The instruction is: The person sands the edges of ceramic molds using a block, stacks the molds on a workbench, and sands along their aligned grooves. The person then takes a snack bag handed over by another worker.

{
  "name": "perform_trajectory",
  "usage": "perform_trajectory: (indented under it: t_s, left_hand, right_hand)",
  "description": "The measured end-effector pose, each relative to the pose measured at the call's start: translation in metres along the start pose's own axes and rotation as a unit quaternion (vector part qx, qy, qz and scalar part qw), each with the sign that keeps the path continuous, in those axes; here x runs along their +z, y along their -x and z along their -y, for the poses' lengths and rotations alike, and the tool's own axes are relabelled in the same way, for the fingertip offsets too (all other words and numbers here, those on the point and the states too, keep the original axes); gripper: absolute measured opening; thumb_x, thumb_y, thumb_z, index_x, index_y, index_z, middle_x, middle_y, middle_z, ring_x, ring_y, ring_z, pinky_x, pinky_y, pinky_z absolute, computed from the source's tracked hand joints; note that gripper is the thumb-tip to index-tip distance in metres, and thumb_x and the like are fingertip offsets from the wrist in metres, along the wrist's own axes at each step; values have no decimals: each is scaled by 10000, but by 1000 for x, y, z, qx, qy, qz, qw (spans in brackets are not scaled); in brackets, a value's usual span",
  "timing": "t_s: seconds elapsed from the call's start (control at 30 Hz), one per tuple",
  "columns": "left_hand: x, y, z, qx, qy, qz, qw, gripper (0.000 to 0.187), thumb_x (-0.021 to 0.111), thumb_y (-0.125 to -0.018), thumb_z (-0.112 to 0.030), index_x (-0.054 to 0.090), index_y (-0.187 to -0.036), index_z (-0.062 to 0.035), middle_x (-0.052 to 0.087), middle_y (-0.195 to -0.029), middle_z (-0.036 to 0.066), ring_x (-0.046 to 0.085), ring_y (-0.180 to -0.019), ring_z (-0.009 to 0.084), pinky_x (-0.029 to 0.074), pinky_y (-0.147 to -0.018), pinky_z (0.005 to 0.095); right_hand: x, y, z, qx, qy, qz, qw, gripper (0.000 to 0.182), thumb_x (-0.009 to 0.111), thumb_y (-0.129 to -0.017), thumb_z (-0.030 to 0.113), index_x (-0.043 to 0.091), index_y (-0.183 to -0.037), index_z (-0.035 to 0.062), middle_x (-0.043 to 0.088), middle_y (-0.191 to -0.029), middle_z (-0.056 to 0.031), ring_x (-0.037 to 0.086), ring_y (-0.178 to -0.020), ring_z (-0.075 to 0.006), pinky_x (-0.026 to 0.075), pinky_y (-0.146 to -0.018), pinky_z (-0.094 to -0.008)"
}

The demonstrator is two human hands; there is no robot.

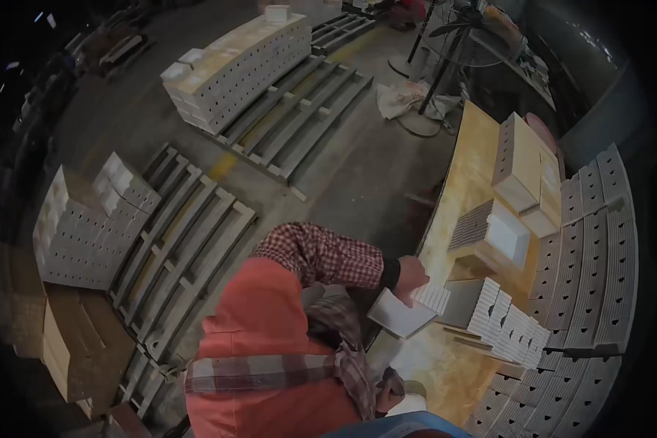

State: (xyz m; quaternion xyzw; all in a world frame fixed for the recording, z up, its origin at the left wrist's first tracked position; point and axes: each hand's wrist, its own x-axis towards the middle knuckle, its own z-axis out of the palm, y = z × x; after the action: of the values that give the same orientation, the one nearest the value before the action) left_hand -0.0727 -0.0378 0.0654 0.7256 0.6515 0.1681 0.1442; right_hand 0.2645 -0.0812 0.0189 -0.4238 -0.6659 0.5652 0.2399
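My left hand [414, 274], in a red checked sleeve with a dark cuff, reaches over the table edge. Its fingers press on a small stack of white tiles [401, 314], whose ridged side [432, 298] faces the table. Lower down, close to my body, my right hand [390, 392] is curled, with a dark covering on its fingers; what it holds, if anything, is hidden. Beside the left hand's stack lies a tilted row of ridged white tiles [495, 314]. Farther up the worn yellowish table [463, 171] sits another tile block [505, 235].
Boxed tile stacks [518, 164] stand at the table's far end, and curved rows of tiles [588, 270] line its right side. Wooden pallets [190, 244], white stacks [244, 69] and a cardboard box [87, 339] are on the left. A fan [463, 36] stands beyond.
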Motion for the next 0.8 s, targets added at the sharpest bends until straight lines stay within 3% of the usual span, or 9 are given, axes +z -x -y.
perform_trajectory:
  t_s: [0.1,0.17,0.2,0.27,0.3,0.4,0.47,0.5,0.8]
  left_hand:
    - [-20,-32,-3,102,-118,27,987,469,752,-479,-374,567,-791,-76,573,-709,113,580,-673,297,432,-667,410]
    - [-6,-61,6,145,-166,79,972,473,755,-474,-382,579,-822,-114,558,-800,77,568,-745,273,411,-744,392]
    - [-7,-71,8,182,-182,74,963,485,752,-479,-396,574,-839,-123,550,-833,78,565,-769,273,406,-749,400]
    - [-14,-84,10,232,-226,83,942,524,742,-488,-431,559,-892,-152,527,-905,92,550,-834,283,398,-756,425]
    - [-4,-95,19,258,-221,51,939,542,738,-490,-442,552,-913,-159,528,-905,86,526,-886,288,392,-778,422]
    - [-5,-108,30,325,-157,-1,933,600,759,-463,-433,548,-964,-180,516,-979,71,483,-940,271,371,-826,409]
    - [-8,-119,26,321,-238,46,916,634,774,-441,-412,549,-994,-197,509,-1000,60,478,-953,265,365,-841,401]
    - [-5,-123,25,296,-219,65,927,642,782,-425,-402,551,-991,-207,506,-1007,48,468,-979,256,351,-860,392]
    - [11,-146,24,388,-287,-81,872,517,741,-488,-338,552,-959,-237,501,-1037,9,456,-1014,226,358,-847,409]
  right_hand:
    - [-6,4,-17,-39,33,12,999,143,554,-779,63,623,-817,-57,585,-686,-63,536,-634,-129,448,-627,-255]
    - [-7,9,-27,72,33,-34,996,177,542,-790,85,622,-844,-64,585,-676,-62,542,-633,-135,449,-632,-270]
    - [-5,7,-30,-41,36,-13,998,197,533,-796,98,625,-864,-63,598,-688,-66,538,-589,-129,443,-569,-266]
    - [-9,9,-30,86,83,-31,992,201,532,-798,98,628,-872,-61,605,-689,-67,536,-572,-125,435,-548,-265]
    - [-8,8,-63,-25,13,-66,997,193,539,-791,96,636,-866,-53,615,-703,-66,536,-562,-121,429,-521,-246]
    - [-1,13,-41,57,43,-75,995,189,540,-778,79,639,-873,-51,625,-717,-79,557,-596,-130,447,-555,-262]
    - [-1,14,-47,90,38,-87,991,191,544,-775,76,640,-884,-49,625,-721,-80,557,-601,-126,448,-569,-263]
    - [4,13,-50,-13,14,-89,996,184,554,-768,73,642,-879,-45,626,-726,-78,551,-578,-115,442,-542,-252]
    - [9,12,-43,60,-3,-97,993,157,557,-753,37,616,-868,-51,597,-669,-77,514,-546,-115,424,-526,-240]
